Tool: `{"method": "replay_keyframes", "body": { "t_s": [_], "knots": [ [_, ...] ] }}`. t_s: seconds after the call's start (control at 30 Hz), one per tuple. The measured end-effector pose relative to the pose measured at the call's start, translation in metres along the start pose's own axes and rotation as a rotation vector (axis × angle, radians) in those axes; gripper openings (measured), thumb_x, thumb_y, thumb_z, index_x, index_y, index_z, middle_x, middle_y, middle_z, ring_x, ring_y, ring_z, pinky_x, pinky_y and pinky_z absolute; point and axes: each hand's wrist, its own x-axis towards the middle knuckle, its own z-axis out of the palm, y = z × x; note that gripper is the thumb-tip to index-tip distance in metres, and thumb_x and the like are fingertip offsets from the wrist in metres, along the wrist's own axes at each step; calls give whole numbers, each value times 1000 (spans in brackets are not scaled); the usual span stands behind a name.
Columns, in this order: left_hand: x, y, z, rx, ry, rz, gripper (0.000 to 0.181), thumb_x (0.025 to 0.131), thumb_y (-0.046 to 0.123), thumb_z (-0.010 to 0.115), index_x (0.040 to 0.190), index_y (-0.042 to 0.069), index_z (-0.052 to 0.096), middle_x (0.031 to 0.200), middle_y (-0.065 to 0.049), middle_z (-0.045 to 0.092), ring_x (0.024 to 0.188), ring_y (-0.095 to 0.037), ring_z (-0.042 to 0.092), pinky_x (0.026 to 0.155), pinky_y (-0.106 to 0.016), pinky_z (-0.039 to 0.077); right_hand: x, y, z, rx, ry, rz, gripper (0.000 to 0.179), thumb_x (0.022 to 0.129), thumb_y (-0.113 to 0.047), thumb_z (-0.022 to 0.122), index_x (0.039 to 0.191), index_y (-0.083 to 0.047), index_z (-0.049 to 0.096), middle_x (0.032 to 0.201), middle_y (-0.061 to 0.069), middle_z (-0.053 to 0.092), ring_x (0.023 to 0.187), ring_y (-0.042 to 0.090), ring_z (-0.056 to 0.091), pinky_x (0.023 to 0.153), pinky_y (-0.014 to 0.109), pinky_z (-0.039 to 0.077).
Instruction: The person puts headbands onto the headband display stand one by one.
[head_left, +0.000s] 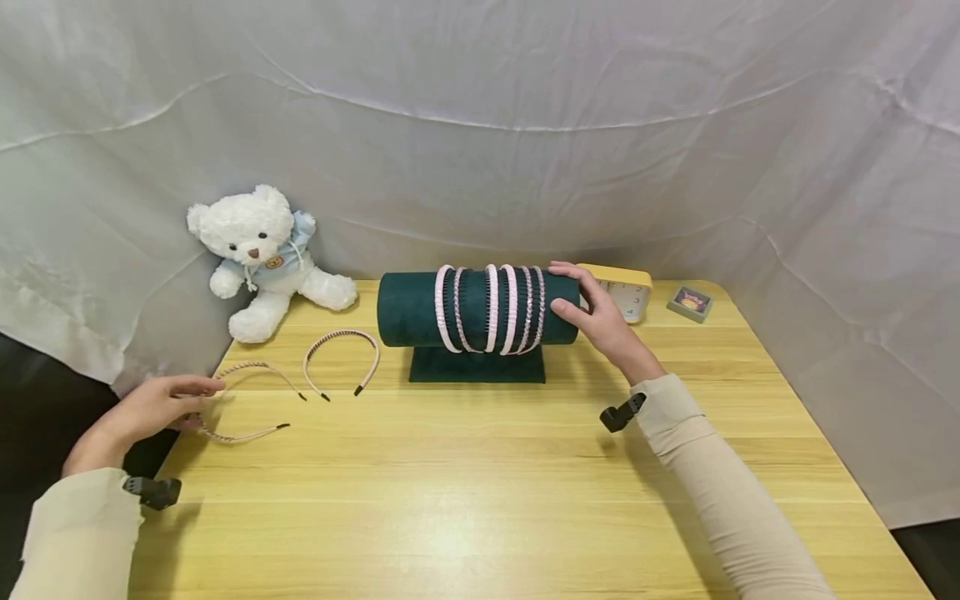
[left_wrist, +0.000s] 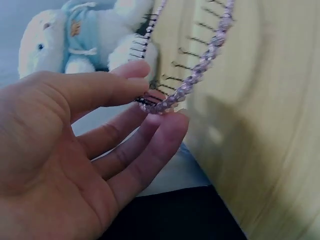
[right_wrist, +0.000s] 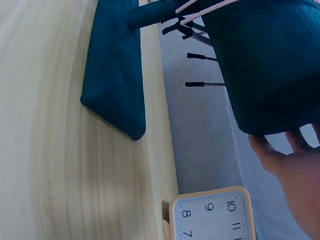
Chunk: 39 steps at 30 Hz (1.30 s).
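Note:
My left hand, at the table's left edge, pinches a beaded pink headband at its curved middle, between thumb and fingers. Its comb teeth show in the left wrist view, and its dark tips point toward the table's middle. A second pink headband lies on the table just beyond. My right hand rests on the right end of a dark green roll stand, thumb in front and fingers over the top, spread rather than curled. Several pink and beaded headbands sit side by side around the roll.
A white teddy bear in a blue top sits at the back left. Behind my right hand stands a yellow-framed clock, with a small grey framed box to its right. Pale cloth hangs behind the wooden table.

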Motion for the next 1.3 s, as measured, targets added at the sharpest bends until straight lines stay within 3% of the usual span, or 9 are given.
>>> {"method": "replay_keyframes", "body": {
  "t_s": [0.13,0.27,0.37,0.5,0.73,0.87,1.07,1.3],
  "knots": [
    [-4,-3,-7,-94,-3,2,33,113,7,56,139,-11,63,126,-16,71,91,-4,72,79,-34,66,0,-1,0,-2,2,5,57,109,-23,66,163,-20,47,174,-1,35,151,31,44,111,32,48],
    [-8,-4,-12,-187,-7,3,24,113,13,59,132,23,70,119,21,64,95,-4,73,81,-32,65,0,-1,0,-4,3,6,57,109,-23,66,163,-18,47,174,-1,35,152,31,43,113,34,48],
    [-11,-3,-15,-255,-1,-5,30,112,14,61,126,40,68,113,31,65,94,-7,75,81,-31,65,0,-1,0,0,3,4,57,109,-22,66,163,-17,47,174,-1,36,152,31,43,113,33,47],
    [-12,-1,-17,-303,18,6,32,112,14,62,129,41,67,115,30,69,96,-6,73,80,-30,64,0,0,0,4,7,0,56,109,-22,66,162,-21,49,174,-1,36,151,30,43,111,29,47],
    [-15,4,-20,-362,52,56,35,114,13,56,136,37,68,124,33,68,100,-1,70,81,-25,62,0,-1,1,1,7,-2,58,109,-22,66,163,-15,46,174,-1,36,152,31,43,112,30,47],
    [-14,9,-20,-418,55,82,36,115,12,54,141,31,70,127,31,68,101,-2,69,82,-20,59,0,0,1,-4,8,-1,56,109,-22,66,162,-20,48,174,-1,36,152,31,42,112,31,47],
    [-12,23,-19,-495,70,141,37,115,9,53,147,18,67,132,25,70,103,-3,67,84,-18,58,0,0,0,-2,9,-3,56,109,-22,66,162,-20,48,174,0,36,153,31,42,112,30,46],
    [-7,44,-16,-543,89,160,38,113,7,57,149,18,64,134,23,71,107,-1,67,84,-18,58,0,0,0,-9,9,1,58,109,-23,66,163,-16,46,174,0,36,151,32,43,112,31,47]
  ]
}}
